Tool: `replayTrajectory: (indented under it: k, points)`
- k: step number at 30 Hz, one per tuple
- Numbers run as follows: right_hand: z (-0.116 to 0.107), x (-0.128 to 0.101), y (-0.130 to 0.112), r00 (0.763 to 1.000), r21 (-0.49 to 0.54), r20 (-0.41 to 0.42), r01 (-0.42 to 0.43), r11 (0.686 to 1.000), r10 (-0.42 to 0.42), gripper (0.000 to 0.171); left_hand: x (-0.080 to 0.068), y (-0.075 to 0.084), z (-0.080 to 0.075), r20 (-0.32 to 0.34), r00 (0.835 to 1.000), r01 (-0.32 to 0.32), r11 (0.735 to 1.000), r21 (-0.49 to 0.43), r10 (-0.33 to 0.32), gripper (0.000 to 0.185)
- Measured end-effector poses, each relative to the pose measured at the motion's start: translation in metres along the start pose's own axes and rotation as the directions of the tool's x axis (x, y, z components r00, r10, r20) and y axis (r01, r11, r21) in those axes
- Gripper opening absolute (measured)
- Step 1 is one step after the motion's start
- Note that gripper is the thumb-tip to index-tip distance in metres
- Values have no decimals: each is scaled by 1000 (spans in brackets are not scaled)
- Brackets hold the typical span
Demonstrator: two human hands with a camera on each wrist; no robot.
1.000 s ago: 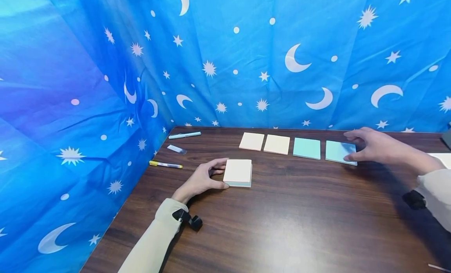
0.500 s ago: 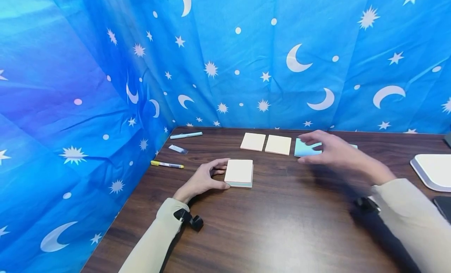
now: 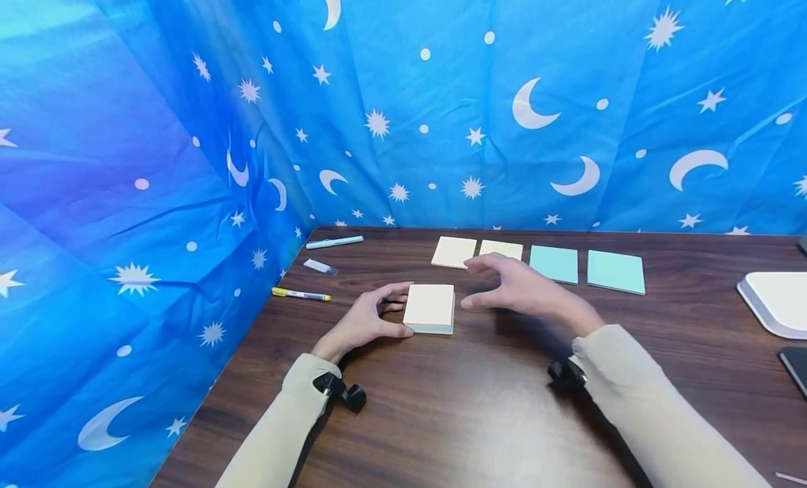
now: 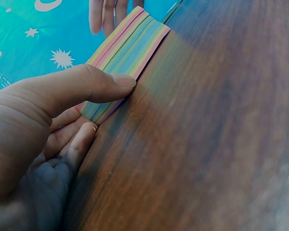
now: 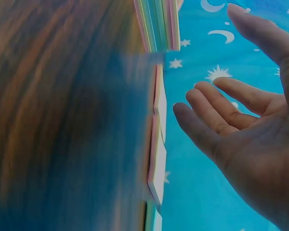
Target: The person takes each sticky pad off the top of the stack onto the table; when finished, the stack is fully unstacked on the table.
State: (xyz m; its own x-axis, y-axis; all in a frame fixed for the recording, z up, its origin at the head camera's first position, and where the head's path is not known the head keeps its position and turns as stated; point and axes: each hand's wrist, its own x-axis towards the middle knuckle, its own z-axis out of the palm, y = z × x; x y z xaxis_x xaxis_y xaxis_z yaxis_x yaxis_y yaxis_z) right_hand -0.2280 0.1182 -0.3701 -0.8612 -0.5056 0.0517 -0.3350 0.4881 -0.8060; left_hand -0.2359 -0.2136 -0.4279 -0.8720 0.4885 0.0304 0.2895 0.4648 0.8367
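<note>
A squared stack of sticky note pads, pale on top, sits on the table; its sides show pink, yellow, green and blue bands in the left wrist view. My left hand grips its left side, thumb at the near corner and fingers round behind. Spread fingers and a raised thumb mark my right hand, which holds nothing just right of the stack. Behind it runs a row of thin pads: a pale pink one, a pale yellow one partly hidden by my fingers, and two mint ones, left and right.
At the left edge lie a light blue pen, a small white-and-clear piece and a yellow-capped marker. A white slab and a dark flat object stand far right. A starry blue curtain hangs behind the table.
My right hand has swept left from the rightmost mint pad, past the other pads, to near the stack. Both mint pads are uncovered now. My left hand stays at the stack.
</note>
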Motion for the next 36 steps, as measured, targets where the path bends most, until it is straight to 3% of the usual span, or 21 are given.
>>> replayTrajectory:
  k: [12,21,36]
  points:
    - [26,10,1,999,41,38,-7,999,5,81,2,1,4,10,1000,-17,1000,-13,17,83]
    - [37,14,1,998,-39,66,14,999,-12,86,-1,2,2,8,1000,2,1000,-1,-2,84]
    - [40,16,2,998,-85,58,-5,996,10,87,-2,2,2,-5,1000,31,1000,0,-31,85]
